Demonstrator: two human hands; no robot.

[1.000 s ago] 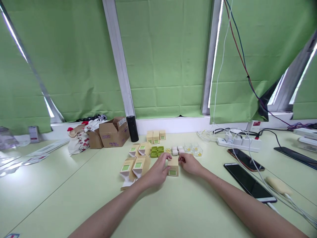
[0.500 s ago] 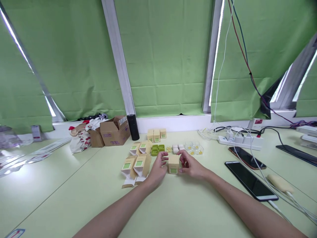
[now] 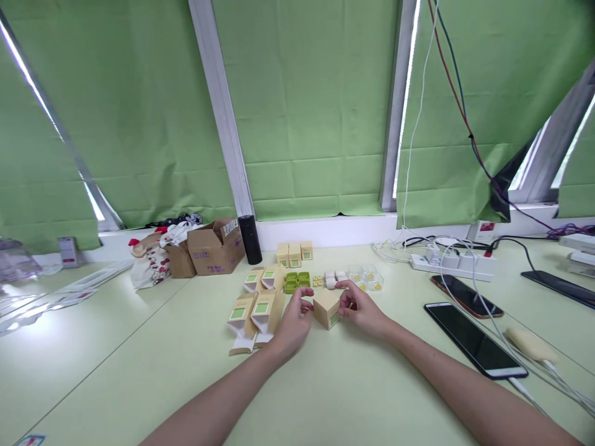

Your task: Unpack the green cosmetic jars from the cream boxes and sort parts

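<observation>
A small closed cardboard box (image 3: pixel 325 307), tan with a green label, stands on the table, one corner turned towards me. My right hand (image 3: pixel 365 313) grips its right side with bent fingers. On the left, the curled fingers of my left hand (image 3: pixel 297 317) rest against the box. Left of that hand are several open cardboard boxes (image 3: pixel 263 310) of the same kind, flaps spread towards me. Just beyond my hands lie a green divided tray (image 3: pixel 296 280), small yellow pieces (image 3: pixel 317 281), whitish blocks (image 3: pixel 331 279) and clear cups (image 3: pixel 367 278) with yellow in them.
Closed small boxes (image 3: pixel 294 254) stand at the back, near a black cylinder (image 3: pixel 250 240) and a brown carton (image 3: pixel 216 246). On the right are phones (image 3: pixel 475 339), a power strip (image 3: pixel 453 266), a beige power bank (image 3: pixel 530 344) and loose white cables.
The small box between my hands has turned, so its labelled face now points to the right and a corner faces me. Both hands have stayed beside it.
</observation>
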